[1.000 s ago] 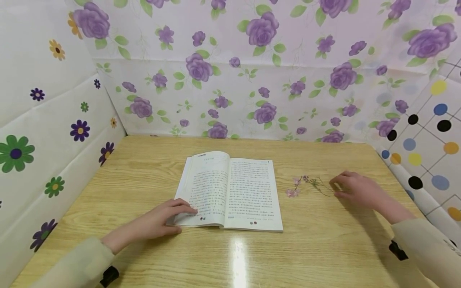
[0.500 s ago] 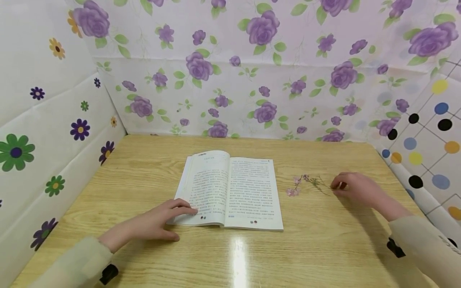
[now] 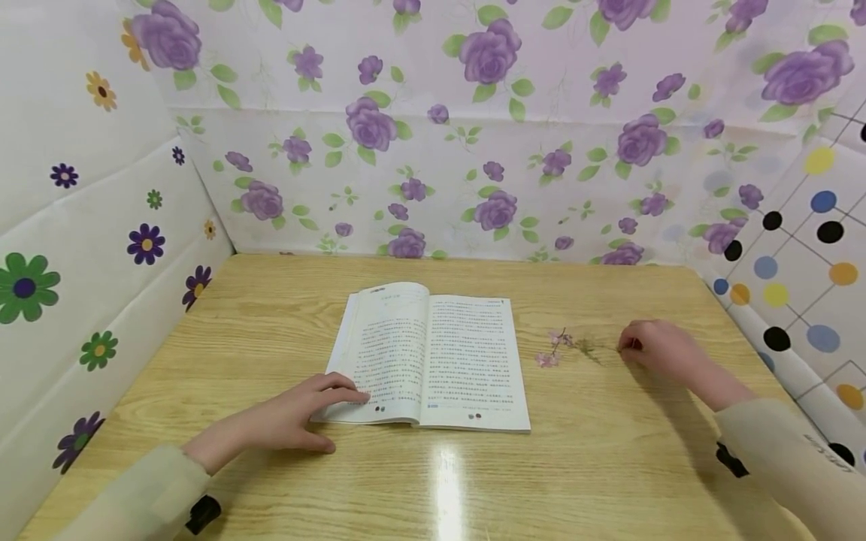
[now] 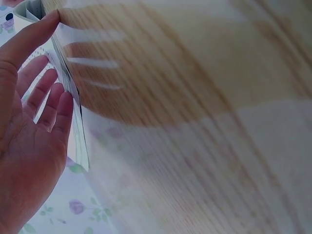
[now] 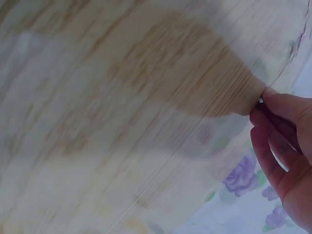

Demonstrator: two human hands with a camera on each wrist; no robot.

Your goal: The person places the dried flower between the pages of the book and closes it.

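Note:
An open book (image 3: 473, 353) with printed pages lies on the wooden table. My left hand (image 3: 291, 417) rests at its lower left corner, fingers on the left page and thumb pointing off toward the table; the left wrist view shows the fingers loosely extended beside the page edges (image 4: 80, 131). To the right of the book is a thin sprig of small pink and purple flowers (image 3: 548, 360) with fine green leaves. My right hand (image 3: 666, 353) pinches the end of its stem between thumb and fingertips; in the right wrist view the stem (image 5: 280, 73) runs up from the thumb tip.
The wooden table (image 3: 379, 488) meets a back wall (image 3: 440, 150) covered in purple rose print. A side wall (image 3: 101, 248) with daisy print stands at the left, and a dotted one (image 3: 812, 248) at the right. Both sleeves carry a black strap piece.
My right hand's fingers have closed on the stem end, and the sprig has shifted and turned slightly. The left thumb has drawn away from the book's edge; the book stays put.

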